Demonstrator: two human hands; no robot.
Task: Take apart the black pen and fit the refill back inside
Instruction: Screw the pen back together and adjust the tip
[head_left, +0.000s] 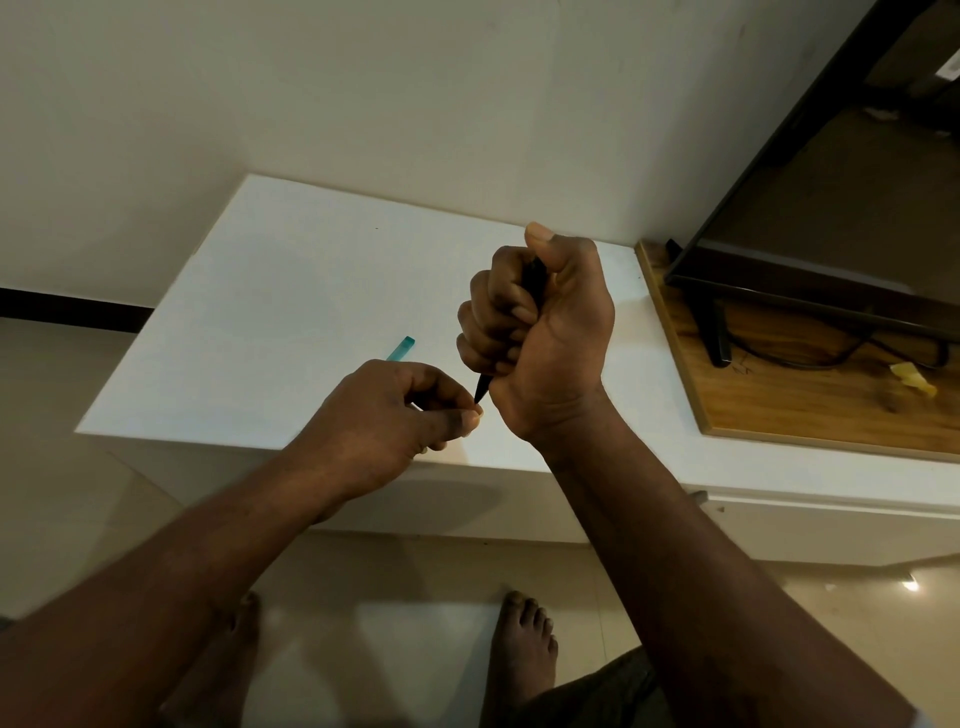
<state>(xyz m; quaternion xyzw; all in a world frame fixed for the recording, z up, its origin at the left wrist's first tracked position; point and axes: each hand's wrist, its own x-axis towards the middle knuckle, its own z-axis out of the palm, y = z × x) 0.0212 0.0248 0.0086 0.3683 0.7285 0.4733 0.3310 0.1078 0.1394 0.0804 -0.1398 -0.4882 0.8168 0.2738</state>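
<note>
White table (270, 291) against the wall. To its right, a wooden board (779, 410) carries a dark monitor (810, 218) on its stand.

Right hand (540, 332): closed in a full fist round the barrel of the black pen (536, 278), thumb pointing up. The pen is held in the air above the table's near edge, tilted, with its tapered tip pointing down and left out of the bottom of the fist.

Left hand (389, 415): thumb and forefinger pinched together on the pen's tip, other fingers curled under. We cannot tell whether the pinch is on the nose cone or on the refill point itself.

Teal plastic piece (402, 347), partly hidden behind the left hand, lies on the table.

Handling, our judgement: the pen is light, rigid and smooth plastic, so it may slip under twist. The fist on the barrel gives good counter-torque. The tip is narrow, so the pinch has little purchase and is best placed on the wider part of the cone. The refill is likely thin and bendable, so pull it straight.
</note>
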